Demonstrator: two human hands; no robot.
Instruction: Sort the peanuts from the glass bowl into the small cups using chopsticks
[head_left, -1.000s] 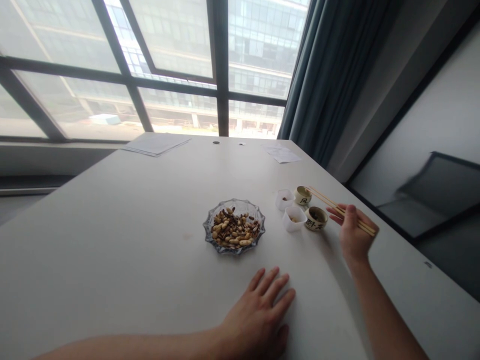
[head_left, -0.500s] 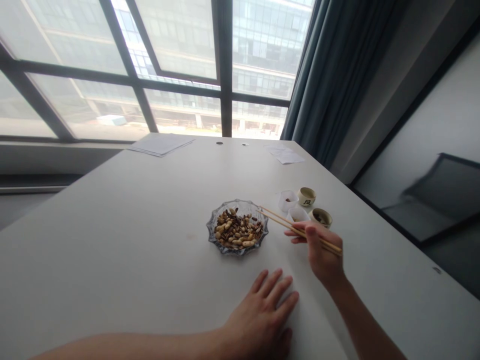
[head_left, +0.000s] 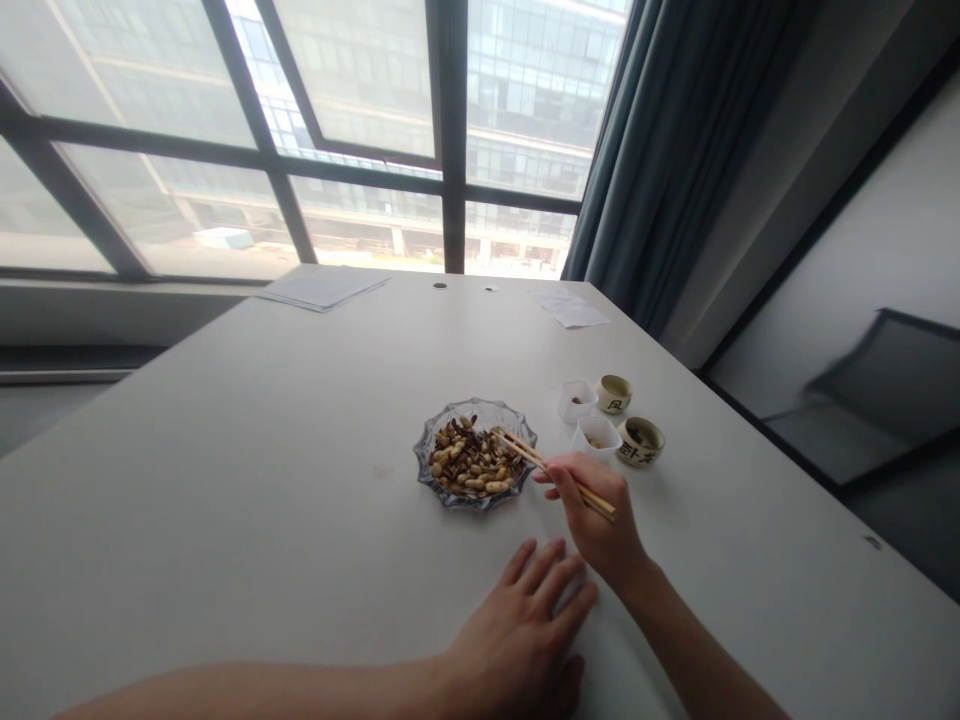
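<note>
My right hand (head_left: 596, 505) is closed around a pair of wooden chopsticks (head_left: 556, 473). Their tips reach over the right side of a scalloped glass bowl (head_left: 422, 478) and touch or hover just above its contents; I cannot tell which. In the bowl lies a mix of peanuts in the shell (head_left: 480, 485) and dark seeds. Whether the tips pinch anything is too small to make out. My left hand (head_left: 517, 635) lies flat on the table in front of the bowl, fingers spread, holding nothing.
Right of the bowl stand two translucent plastic cups (head_left: 577, 401) with small bits inside and two cream ceramic cups (head_left: 614, 394) with dark characters; the nearer one holds dark pieces. Paper sheets (head_left: 324, 288) lie at the white table's (head_left: 225, 480) far end, before the window.
My right hand has moved left and slightly down with the chopsticks, bringing their tips from the bowl's right rim to over the nuts and seeds. My left hand has stayed put.
</note>
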